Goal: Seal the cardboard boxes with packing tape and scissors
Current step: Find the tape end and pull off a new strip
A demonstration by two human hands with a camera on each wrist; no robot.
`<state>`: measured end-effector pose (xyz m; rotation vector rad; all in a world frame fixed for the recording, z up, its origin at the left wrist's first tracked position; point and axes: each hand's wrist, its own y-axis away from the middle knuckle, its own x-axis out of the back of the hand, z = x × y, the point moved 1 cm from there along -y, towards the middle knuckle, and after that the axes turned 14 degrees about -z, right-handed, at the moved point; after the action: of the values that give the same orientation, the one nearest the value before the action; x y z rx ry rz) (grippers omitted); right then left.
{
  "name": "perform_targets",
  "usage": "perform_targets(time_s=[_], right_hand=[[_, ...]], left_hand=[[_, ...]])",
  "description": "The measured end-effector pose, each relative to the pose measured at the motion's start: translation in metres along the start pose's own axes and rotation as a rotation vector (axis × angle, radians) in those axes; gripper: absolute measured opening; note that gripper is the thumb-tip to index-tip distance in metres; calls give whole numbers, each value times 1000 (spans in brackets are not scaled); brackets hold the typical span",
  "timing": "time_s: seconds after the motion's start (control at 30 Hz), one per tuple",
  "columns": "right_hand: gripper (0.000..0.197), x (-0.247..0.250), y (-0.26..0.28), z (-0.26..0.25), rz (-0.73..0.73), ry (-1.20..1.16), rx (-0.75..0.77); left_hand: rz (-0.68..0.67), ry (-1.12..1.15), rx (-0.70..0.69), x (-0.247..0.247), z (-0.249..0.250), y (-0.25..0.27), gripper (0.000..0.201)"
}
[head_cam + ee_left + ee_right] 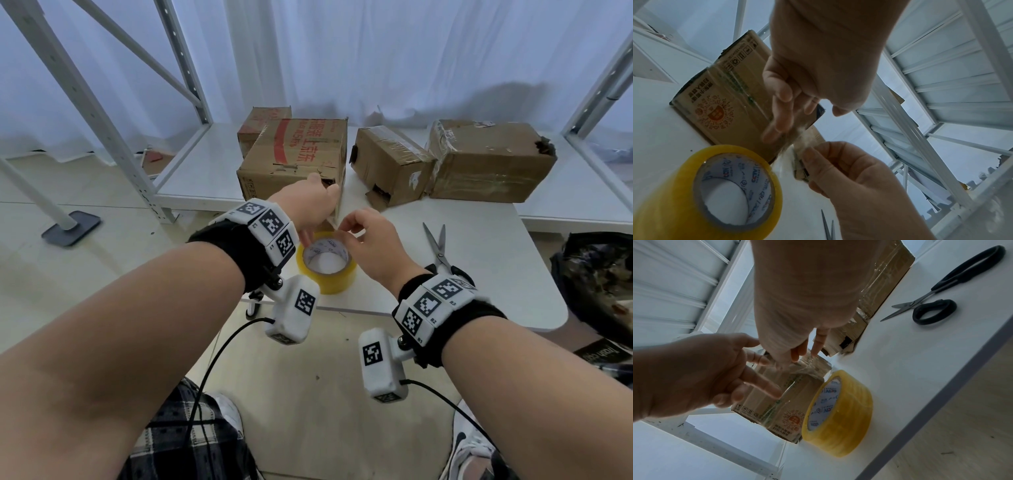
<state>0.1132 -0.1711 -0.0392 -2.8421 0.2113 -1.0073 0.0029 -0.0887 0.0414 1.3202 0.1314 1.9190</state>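
A cardboard box with red print (291,154) stands on the white table (479,281), its near face covered in clear tape (729,100). My left hand (315,205) lies against that near face with straight, spread fingers (760,386). My right hand (346,228) is at the box's near right corner, where thumb and forefinger (812,155) pinch a blurred whitish strip of tape (803,141). The yellow tape roll (337,281) lies flat just in front of the box, below both hands and untouched. Scissors (436,245) with black handles (933,311) lie shut on the table to the right.
Two more worn brown boxes (390,164) (486,161) sit to the right, and another (263,120) stands behind the printed one. White shelf uprights (85,102) rise at the left and right. A black bag (596,274) lies past the table's right edge.
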Motion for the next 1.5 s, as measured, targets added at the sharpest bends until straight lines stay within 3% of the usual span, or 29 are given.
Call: perform_targets(time_s=[0.1, 0.2, 0.23, 0.3, 0.37, 0.47, 0.6, 0.73, 0.83, 0.93, 1.1, 1.2, 1.3, 1.5], right_hand=[[13, 7, 5, 9, 16, -5, -11], [11, 13, 9, 18, 42, -38, -54], [10, 15, 10, 19, 47, -63, -69], [9, 16, 11, 18, 56, -130, -99], [8, 16, 13, 16, 73, -211, -127], [10, 20, 14, 16, 171, -336, -190], [12, 42, 17, 22, 343, -477, -272], [7, 68, 20, 23, 404, -536, -295], [10, 82, 12, 11, 376, -530, -268], [13, 95, -4, -13, 319, -512, -224], [10, 108, -34, -48, 150, -473, -218], [12, 107, -47, -52, 136, -430, -233], [13, 101, -53, -44, 171, -380, -236], [14, 104, -58, -40, 187, -334, -191]], left_hand=[[80, -122, -158, 5, -4, 2, 24], [348, -375, -456, 7, -3, 4, 16], [411, -502, -471, 6, -5, 1, 30], [357, -708, -353, 0, -11, -9, 60], [272, -766, -270, -6, -16, -16, 61], [326, -807, -269, -7, -14, -20, 51], [369, -795, -239, -8, -12, -24, 53], [364, -734, -258, -8, -10, -32, 48], [283, -487, -318, 1, -7, -29, 51], [274, -441, -321, 17, -12, -23, 49], [361, -413, -101, 47, -46, -22, 52], [336, -184, 17, 51, -66, -22, 63], [340, -91, -18, 49, -76, -21, 62], [297, -188, -82, 45, -63, -26, 54]])
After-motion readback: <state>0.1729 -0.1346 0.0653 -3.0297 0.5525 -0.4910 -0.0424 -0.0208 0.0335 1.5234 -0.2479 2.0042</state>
